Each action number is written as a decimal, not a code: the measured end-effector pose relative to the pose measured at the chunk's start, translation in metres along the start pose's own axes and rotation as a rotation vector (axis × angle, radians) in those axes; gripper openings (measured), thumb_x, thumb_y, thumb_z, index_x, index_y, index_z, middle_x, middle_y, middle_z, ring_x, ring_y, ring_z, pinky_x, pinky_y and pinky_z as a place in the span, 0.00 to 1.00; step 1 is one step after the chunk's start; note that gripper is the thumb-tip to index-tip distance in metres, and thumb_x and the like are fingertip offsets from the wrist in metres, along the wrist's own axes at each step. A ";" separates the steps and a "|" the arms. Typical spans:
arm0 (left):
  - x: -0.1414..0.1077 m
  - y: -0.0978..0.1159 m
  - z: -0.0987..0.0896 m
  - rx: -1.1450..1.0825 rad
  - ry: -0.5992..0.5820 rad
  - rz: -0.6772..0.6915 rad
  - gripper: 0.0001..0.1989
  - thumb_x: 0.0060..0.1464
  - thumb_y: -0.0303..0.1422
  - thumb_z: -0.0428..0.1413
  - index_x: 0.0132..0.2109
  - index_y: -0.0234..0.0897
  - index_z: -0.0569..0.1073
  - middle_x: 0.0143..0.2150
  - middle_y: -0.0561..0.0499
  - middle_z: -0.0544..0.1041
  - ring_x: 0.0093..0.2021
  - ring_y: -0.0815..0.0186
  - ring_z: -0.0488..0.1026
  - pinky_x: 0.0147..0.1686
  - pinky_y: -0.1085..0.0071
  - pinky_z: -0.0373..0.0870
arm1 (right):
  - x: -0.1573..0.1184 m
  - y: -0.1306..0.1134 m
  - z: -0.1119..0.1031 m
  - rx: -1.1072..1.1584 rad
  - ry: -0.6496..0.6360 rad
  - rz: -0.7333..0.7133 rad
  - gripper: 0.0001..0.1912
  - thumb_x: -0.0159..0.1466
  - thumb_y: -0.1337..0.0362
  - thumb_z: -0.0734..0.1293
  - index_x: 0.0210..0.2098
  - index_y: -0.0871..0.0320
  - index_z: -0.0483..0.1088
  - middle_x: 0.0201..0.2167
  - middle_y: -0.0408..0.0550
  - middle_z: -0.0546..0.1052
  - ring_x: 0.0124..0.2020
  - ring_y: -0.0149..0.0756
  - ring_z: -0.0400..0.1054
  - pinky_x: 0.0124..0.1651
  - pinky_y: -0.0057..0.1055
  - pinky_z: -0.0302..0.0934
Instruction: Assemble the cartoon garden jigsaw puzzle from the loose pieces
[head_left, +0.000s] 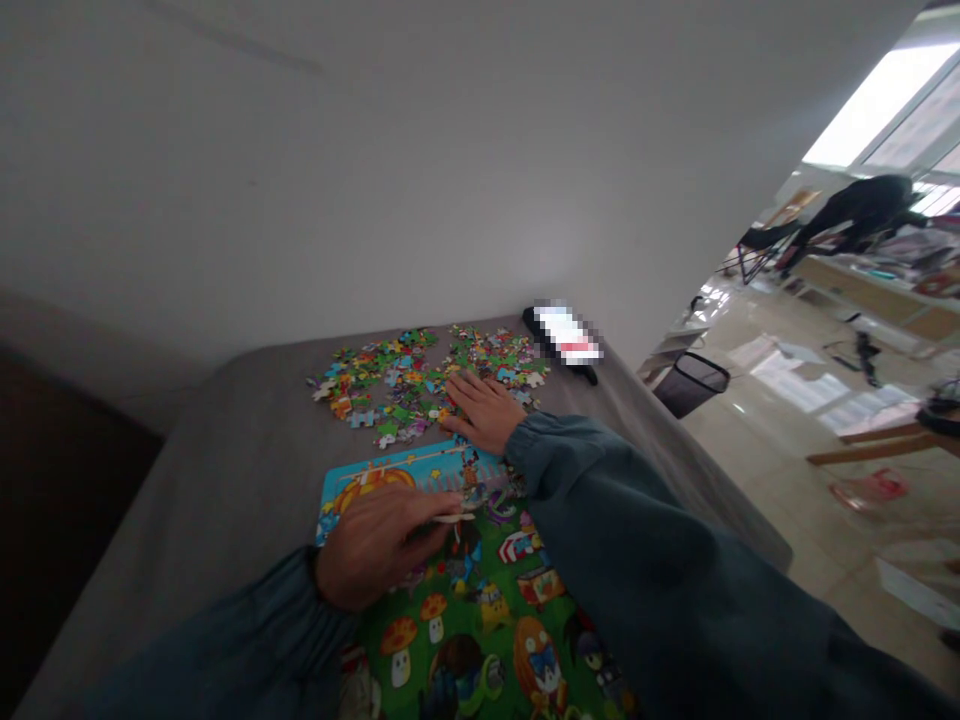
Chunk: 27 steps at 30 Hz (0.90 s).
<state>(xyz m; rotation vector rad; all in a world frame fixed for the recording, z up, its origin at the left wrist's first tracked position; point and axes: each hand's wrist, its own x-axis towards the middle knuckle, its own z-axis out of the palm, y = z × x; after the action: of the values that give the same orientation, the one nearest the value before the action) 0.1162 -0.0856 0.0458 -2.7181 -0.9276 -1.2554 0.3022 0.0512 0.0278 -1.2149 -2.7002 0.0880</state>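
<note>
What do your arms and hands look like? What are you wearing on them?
Your arms are covered by long, dark teal sleeves. The left sleeve and right sleeve look loose and puffy, and each one gathers into a snug cuff at the wrist. The left hand and right hand are bare, with no gloves.

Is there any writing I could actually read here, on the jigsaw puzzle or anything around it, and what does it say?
No words, numbers or brands can be read.
Jigsaw puzzle: pictures only, no legible text.
Dark phone-like object: its white and red patch is pixelated, unreadable.
Pink packet on the floor: too blurred to read.
</note>
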 end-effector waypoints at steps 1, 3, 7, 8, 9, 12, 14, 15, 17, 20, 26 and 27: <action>0.000 0.000 0.000 0.006 0.005 -0.004 0.07 0.64 0.32 0.53 0.49 0.42 0.70 0.36 0.53 0.83 0.34 0.69 0.81 0.35 0.77 0.76 | 0.001 -0.003 0.003 -0.001 0.000 -0.022 0.32 0.71 0.48 0.53 0.68 0.60 0.55 0.70 0.50 0.54 0.72 0.48 0.41 0.69 0.48 0.44; 0.000 0.000 0.001 0.009 0.009 -0.007 0.07 0.63 0.31 0.54 0.48 0.42 0.71 0.36 0.53 0.83 0.33 0.69 0.81 0.34 0.77 0.75 | 0.001 -0.008 0.006 0.000 -0.005 -0.083 0.32 0.71 0.47 0.52 0.68 0.57 0.56 0.70 0.47 0.56 0.71 0.50 0.42 0.69 0.49 0.43; 0.000 0.000 0.000 0.004 0.016 0.001 0.07 0.62 0.31 0.54 0.48 0.42 0.72 0.36 0.54 0.83 0.33 0.69 0.81 0.35 0.77 0.75 | -0.005 -0.014 0.003 -0.008 -0.010 -0.170 0.30 0.71 0.47 0.53 0.67 0.56 0.57 0.70 0.46 0.56 0.69 0.51 0.47 0.67 0.51 0.46; 0.000 0.000 0.000 0.003 0.017 0.000 0.08 0.62 0.30 0.54 0.48 0.42 0.72 0.36 0.54 0.83 0.33 0.69 0.81 0.35 0.77 0.75 | -0.006 -0.015 0.002 -0.008 0.000 -0.180 0.30 0.71 0.48 0.53 0.66 0.56 0.59 0.69 0.46 0.57 0.69 0.51 0.49 0.67 0.51 0.46; 0.000 0.000 0.000 0.001 0.017 -0.001 0.08 0.62 0.30 0.54 0.48 0.42 0.72 0.35 0.54 0.83 0.33 0.69 0.81 0.36 0.77 0.75 | -0.007 -0.015 0.001 -0.004 0.017 -0.186 0.29 0.71 0.49 0.54 0.65 0.56 0.60 0.68 0.47 0.59 0.68 0.51 0.51 0.66 0.50 0.47; 0.000 0.000 -0.001 -0.004 0.015 -0.010 0.08 0.62 0.30 0.54 0.48 0.43 0.73 0.35 0.54 0.83 0.33 0.69 0.81 0.36 0.77 0.75 | -0.007 -0.011 -0.002 0.019 0.094 -0.185 0.25 0.72 0.52 0.56 0.63 0.57 0.64 0.62 0.49 0.68 0.64 0.46 0.56 0.65 0.45 0.50; 0.000 0.000 -0.002 -0.009 0.007 -0.017 0.08 0.62 0.30 0.54 0.48 0.43 0.73 0.36 0.54 0.83 0.34 0.69 0.81 0.37 0.76 0.75 | -0.004 -0.007 -0.001 0.019 0.153 -0.138 0.24 0.72 0.55 0.57 0.63 0.58 0.64 0.62 0.51 0.69 0.64 0.44 0.56 0.65 0.44 0.50; 0.000 0.000 -0.002 -0.014 0.002 -0.021 0.09 0.62 0.30 0.54 0.48 0.43 0.74 0.36 0.54 0.84 0.34 0.69 0.81 0.37 0.76 0.75 | -0.003 -0.005 0.001 0.010 0.169 -0.104 0.24 0.72 0.55 0.57 0.63 0.58 0.63 0.63 0.52 0.67 0.65 0.45 0.54 0.65 0.44 0.49; -0.001 0.000 -0.001 -0.029 -0.004 -0.028 0.09 0.61 0.29 0.55 0.47 0.44 0.75 0.36 0.54 0.84 0.34 0.69 0.81 0.37 0.76 0.75 | 0.000 -0.001 0.006 -0.012 0.165 -0.043 0.25 0.72 0.54 0.56 0.64 0.57 0.62 0.67 0.52 0.61 0.68 0.47 0.49 0.66 0.45 0.48; -0.005 0.001 0.001 -0.062 0.009 -0.127 0.08 0.59 0.31 0.57 0.46 0.44 0.76 0.35 0.55 0.84 0.33 0.68 0.81 0.36 0.76 0.76 | 0.002 0.002 0.013 -0.018 0.115 0.008 0.25 0.72 0.52 0.54 0.65 0.53 0.63 0.67 0.52 0.60 0.69 0.49 0.47 0.66 0.46 0.48; -0.003 0.000 0.008 -0.235 0.226 -0.857 0.21 0.50 0.42 0.64 0.50 0.40 0.75 0.26 0.55 0.76 0.26 0.67 0.76 0.28 0.73 0.74 | 0.000 0.002 0.010 0.078 0.124 0.064 0.21 0.72 0.53 0.57 0.58 0.51 0.71 0.63 0.52 0.66 0.66 0.47 0.52 0.64 0.48 0.50; -0.001 -0.002 0.008 -0.303 0.273 -0.946 0.23 0.48 0.44 0.64 0.50 0.40 0.75 0.24 0.57 0.74 0.24 0.68 0.74 0.25 0.74 0.73 | 0.000 0.002 0.010 0.101 0.137 0.072 0.20 0.71 0.53 0.58 0.56 0.51 0.72 0.62 0.52 0.67 0.65 0.48 0.53 0.62 0.48 0.52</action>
<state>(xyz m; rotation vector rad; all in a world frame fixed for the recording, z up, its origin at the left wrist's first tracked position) 0.1203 -0.0824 0.0389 -2.1696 -2.2559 -1.9311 0.3019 0.0524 0.0179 -1.2405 -2.5045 0.1430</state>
